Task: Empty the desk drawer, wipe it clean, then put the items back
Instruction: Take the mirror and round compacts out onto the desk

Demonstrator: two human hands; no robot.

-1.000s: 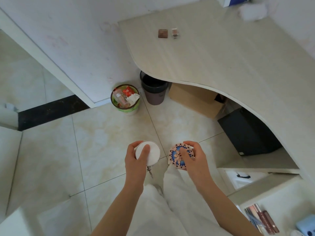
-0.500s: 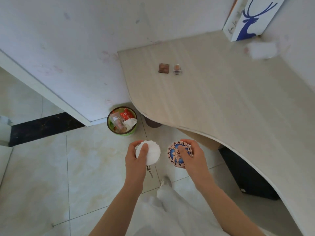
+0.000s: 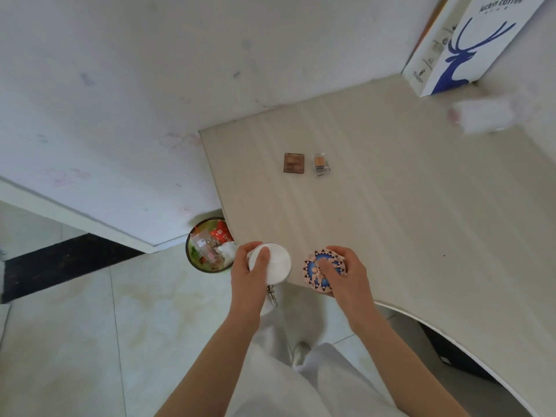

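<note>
My left hand (image 3: 251, 276) grips a round white case (image 3: 275, 266) with a small metal clasp hanging below it. My right hand (image 3: 346, 275) holds a round patterned disc (image 3: 316, 273), blue and pink, thumb across its face. Both are held over the near edge of the pale wooden desk (image 3: 406, 221). On the desk lie a small brown square palette (image 3: 294, 163) and a small clear-cased compact (image 3: 321, 164) side by side. The drawer is out of view.
A green waste bin (image 3: 207, 251) full of wrappers stands on the tiled floor left of the desk. A white box with a blue deer (image 3: 469, 46) leans in the back corner, a blurred white wad (image 3: 484, 115) beside it. A dark box (image 3: 457, 353) sits under the desk.
The view has tilted up from the floor and the open drawer toward the desktop. Both hands have risen with their round items to the desk's near edge.
</note>
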